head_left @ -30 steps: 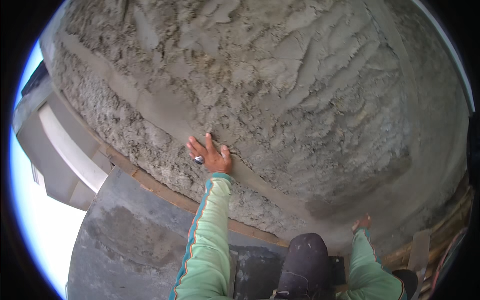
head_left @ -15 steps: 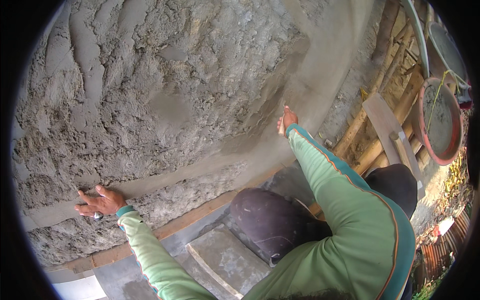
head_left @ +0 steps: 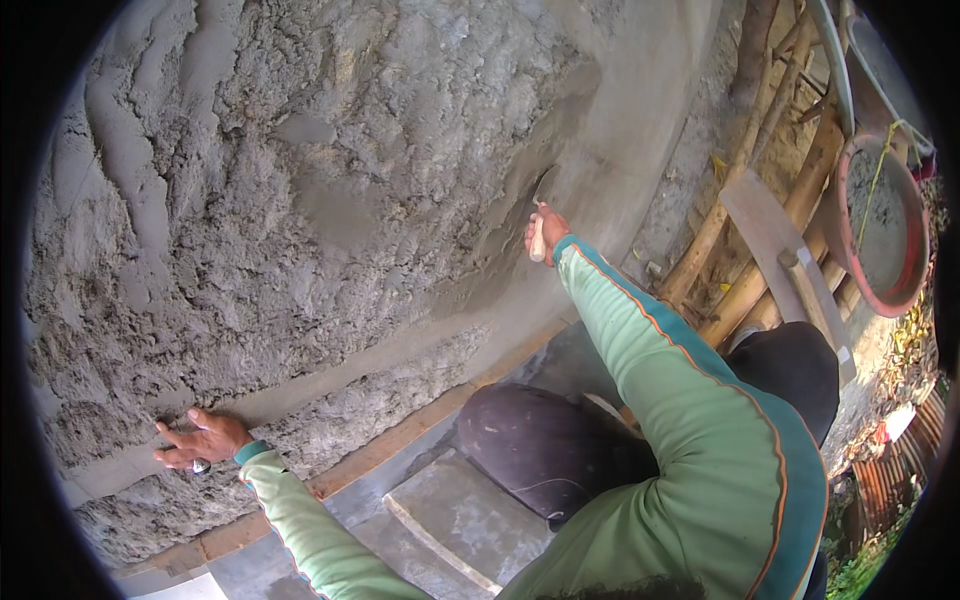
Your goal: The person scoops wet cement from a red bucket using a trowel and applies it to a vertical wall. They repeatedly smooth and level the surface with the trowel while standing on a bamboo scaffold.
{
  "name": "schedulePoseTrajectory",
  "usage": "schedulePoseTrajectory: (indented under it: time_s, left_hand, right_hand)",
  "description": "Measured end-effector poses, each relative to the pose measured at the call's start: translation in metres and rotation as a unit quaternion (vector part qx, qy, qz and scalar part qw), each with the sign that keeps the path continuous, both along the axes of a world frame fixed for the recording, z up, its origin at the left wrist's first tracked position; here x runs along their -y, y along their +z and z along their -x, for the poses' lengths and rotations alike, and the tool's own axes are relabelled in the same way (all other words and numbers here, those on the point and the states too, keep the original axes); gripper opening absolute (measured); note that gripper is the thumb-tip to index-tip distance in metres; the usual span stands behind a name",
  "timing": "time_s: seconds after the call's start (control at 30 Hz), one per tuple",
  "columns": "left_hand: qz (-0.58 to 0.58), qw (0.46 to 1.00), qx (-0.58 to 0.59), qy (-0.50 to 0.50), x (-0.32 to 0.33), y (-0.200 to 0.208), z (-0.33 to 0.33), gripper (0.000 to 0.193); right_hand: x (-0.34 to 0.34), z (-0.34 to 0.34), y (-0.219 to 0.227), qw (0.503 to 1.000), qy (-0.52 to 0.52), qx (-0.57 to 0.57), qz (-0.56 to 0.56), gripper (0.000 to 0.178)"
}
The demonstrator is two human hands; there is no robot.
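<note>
My right hand (head_left: 550, 230) is closed round the pale wooden handle of a small trowel (head_left: 538, 246). Its thin blade points up along the wall, beside a smooth strip of mortar (head_left: 640, 110); much of the blade blends into the grey. To the left spreads rough wet mortar (head_left: 400, 150) with ridges and a few flattened patches. My left hand (head_left: 208, 440), wearing a ring, rests with fingers spread on a smooth low band (head_left: 340, 388) across the rough surface. Nothing is in that hand.
A long wooden float (head_left: 765, 220) leans on bamboo poles (head_left: 745, 300) at the right. Beyond it stands a round reddish tub (head_left: 885, 225) of grey mortar. A wooden strip (head_left: 400, 435) runs along the wall's foot. Below my knee lies a grey slab (head_left: 480, 510).
My right hand has shifted slightly left and turned, and the trowel's handle and blade show more plainly. My left hand stays spread on the wall. The whole view has moved slightly.
</note>
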State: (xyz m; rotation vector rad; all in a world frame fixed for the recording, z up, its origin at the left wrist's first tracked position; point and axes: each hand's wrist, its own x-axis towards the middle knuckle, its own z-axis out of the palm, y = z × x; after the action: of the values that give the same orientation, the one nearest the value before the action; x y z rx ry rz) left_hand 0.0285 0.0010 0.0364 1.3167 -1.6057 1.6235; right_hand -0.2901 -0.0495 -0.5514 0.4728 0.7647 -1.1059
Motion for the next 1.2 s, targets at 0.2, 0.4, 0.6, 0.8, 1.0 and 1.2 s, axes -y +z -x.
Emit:
schedulePoseTrajectory:
  time_s: [0.2,0.4,0.6,0.8,1.0,1.2]
  left_hand:
    - [-0.007,1.000,0.011,0.009,-0.006,0.003,-0.003,0.072]
    - [-0.003,1.000,-0.005,-0.007,-0.006,-0.004,0.002,0.069]
    - [-0.009,1.000,-0.006,-0.001,-0.005,0.002,-0.003,0.070]
    - [-0.007,1.000,0.010,-0.007,-0.006,0.000,0.002,0.069]
    - [-0.003,1.000,0.010,-0.003,-0.005,0.001,0.000,0.070]
    - [-0.003,1.000,0.028,-0.015,-0.002,-0.001,0.005,0.070]
  right_hand:
    - [0.016,0.025,0.057,0.994,-0.075,0.018,0.079,0.035]
    - [-0.016,-0.005,0.063,0.980,0.049,-0.186,0.043,0.032]
    - [-0.042,-0.020,0.023,0.940,0.142,-0.309,-0.026,0.036]
    - [-0.004,-0.008,0.027,0.926,0.075,-0.371,-0.011,0.038]
    - [-0.023,-0.016,0.012,0.953,0.173,-0.242,-0.064,0.038]
    - [-0.018,0.004,0.000,0.989,-0.030,0.135,0.049,0.034]
